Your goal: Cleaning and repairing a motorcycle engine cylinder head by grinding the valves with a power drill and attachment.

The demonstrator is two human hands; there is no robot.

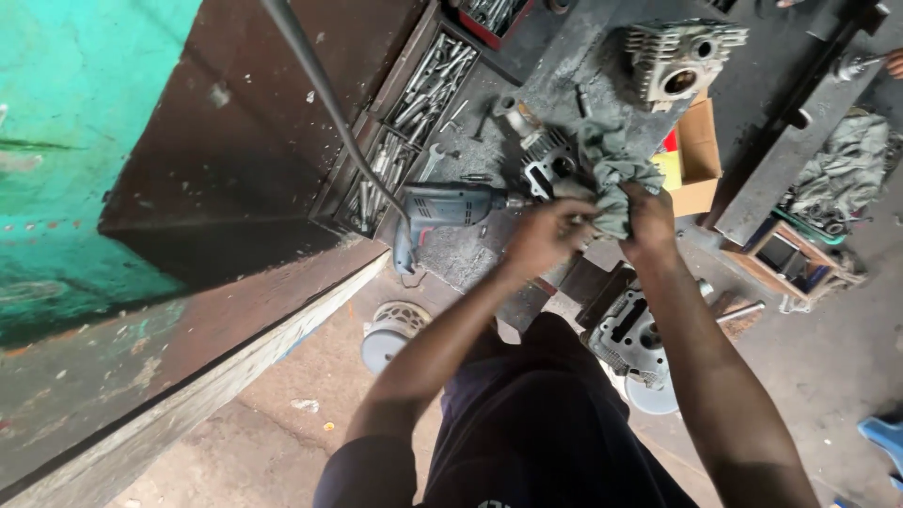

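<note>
Head view: both hands grip a grey-green rag (609, 174) at the worktop (564, 75) edge. Left hand (546, 233) fingers curled on it, right hand (647, 218) fingers clenched on it. Electric drill (450, 209) lies just left; engine cylinder (548, 162) touches the rag.

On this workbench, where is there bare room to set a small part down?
Bare dark bench surface lies between the tool tray and the grey cylinder head. Another bare strip runs right of that head. It is crowded near the drill, and where both hands, left hand and right hand, hold the rag.
</note>
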